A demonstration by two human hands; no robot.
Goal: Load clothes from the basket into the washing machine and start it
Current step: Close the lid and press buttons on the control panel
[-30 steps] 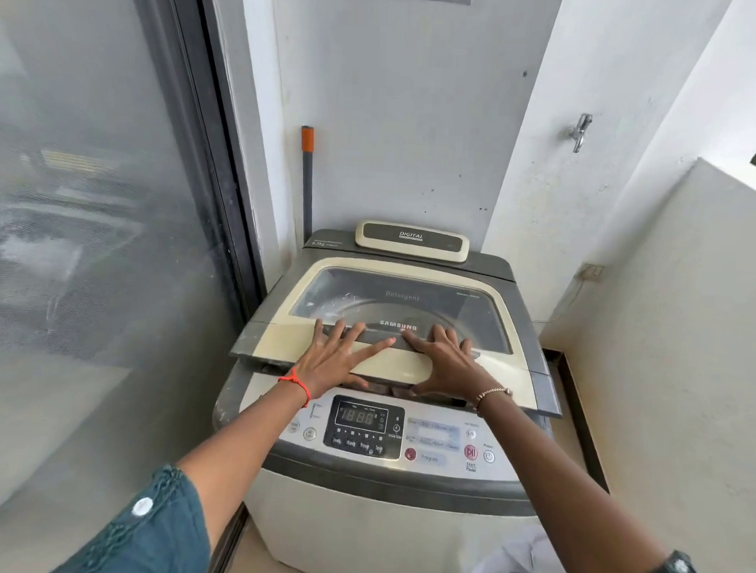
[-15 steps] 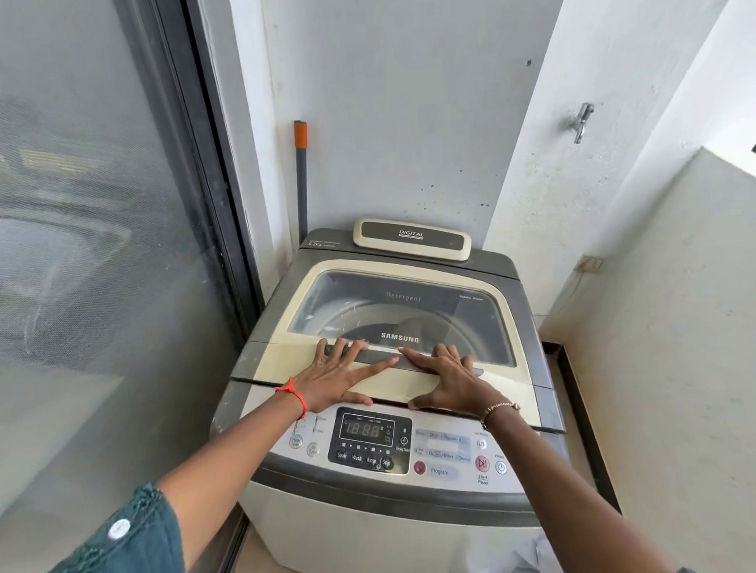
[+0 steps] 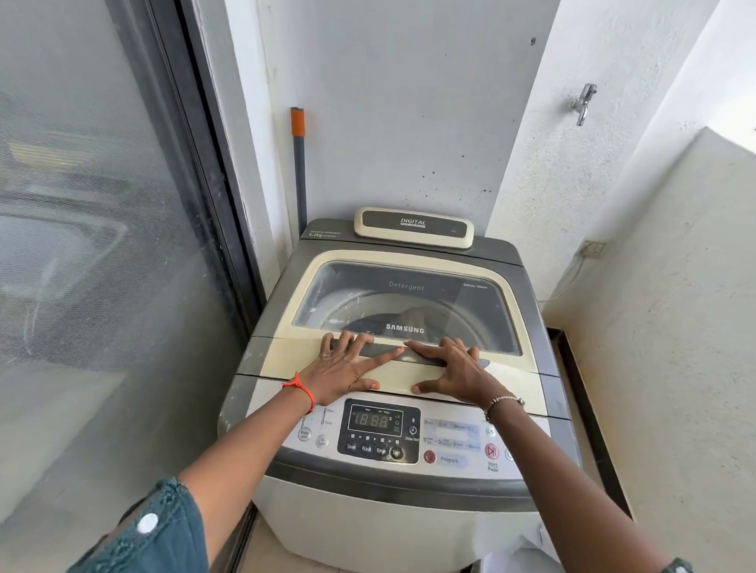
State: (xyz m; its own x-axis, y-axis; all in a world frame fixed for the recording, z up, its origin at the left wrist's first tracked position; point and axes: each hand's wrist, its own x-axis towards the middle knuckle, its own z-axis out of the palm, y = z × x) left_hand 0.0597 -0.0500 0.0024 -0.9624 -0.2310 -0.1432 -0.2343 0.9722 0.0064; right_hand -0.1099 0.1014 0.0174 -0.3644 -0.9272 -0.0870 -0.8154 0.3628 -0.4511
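Note:
A top-loading washing machine (image 3: 398, 522) stands in front of me, cream and grey. Its glass lid (image 3: 405, 304) lies flat and closed; dark clothes show dimly through the glass. My left hand (image 3: 343, 371) rests flat on the lid's front panel, fingers spread over the grey handle strip. My right hand (image 3: 452, 368) lies flat beside it, fingers pointing left, index tips nearly meeting. Below my wrists the control panel (image 3: 379, 432) has a lit display and a red start/pause button (image 3: 492, 451). A white object (image 3: 521, 561), possibly the basket, shows at the bottom right, mostly hidden by my arm.
A glass sliding door (image 3: 90, 255) runs along the left. A grey pole with an orange tip (image 3: 298, 163) leans in the corner behind the machine. A tap (image 3: 583, 102) sticks out of the right wall, above a low parapet wall (image 3: 674, 339).
The lid has come down from slightly raised to flat and closed under both hands. The view has tilted a little downward.

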